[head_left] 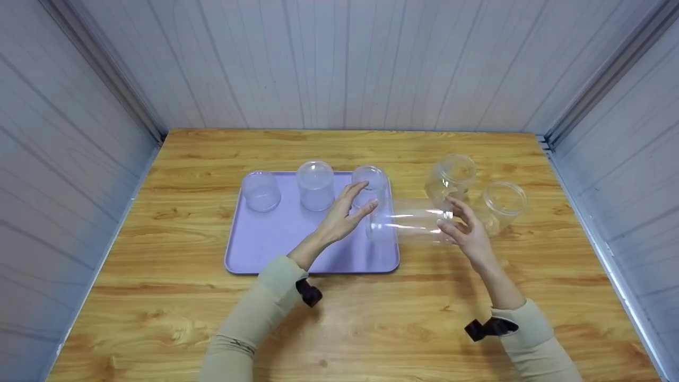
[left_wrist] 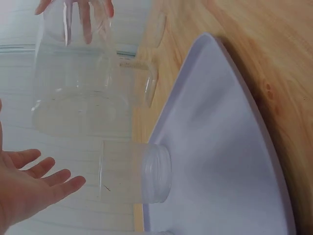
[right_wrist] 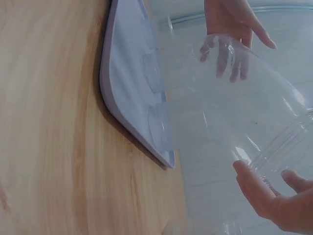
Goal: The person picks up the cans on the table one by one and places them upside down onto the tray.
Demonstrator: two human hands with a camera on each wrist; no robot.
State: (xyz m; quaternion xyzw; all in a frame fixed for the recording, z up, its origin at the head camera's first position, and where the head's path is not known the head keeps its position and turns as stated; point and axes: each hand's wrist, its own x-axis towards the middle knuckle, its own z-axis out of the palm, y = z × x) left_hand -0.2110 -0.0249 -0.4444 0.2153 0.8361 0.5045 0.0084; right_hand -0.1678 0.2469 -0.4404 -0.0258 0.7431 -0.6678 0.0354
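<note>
A clear plastic jar (head_left: 411,222) is held on its side in the air, over the tray's right edge. My right hand (head_left: 469,233) grips it at the threaded neck end, fingers and thumb bent round it, as the right wrist view shows on the jar (right_wrist: 264,112). Near the jar's base end is my left hand (head_left: 339,220), fingers straight and spread; in the left wrist view a gap separates this hand (left_wrist: 29,183) from the jar (left_wrist: 76,83). Below stands a lilac tray (head_left: 281,249) with a left jar (head_left: 261,192), a middle jar (head_left: 315,185) and a right jar (head_left: 368,178).
Two more clear jars stand on the wooden table (head_left: 371,329) right of the tray: a rear jar (head_left: 453,172) and a front jar (head_left: 504,204), mouths up. The right jar on the tray (left_wrist: 129,171) rests neck down. Pale panel walls (head_left: 339,63) enclose the table.
</note>
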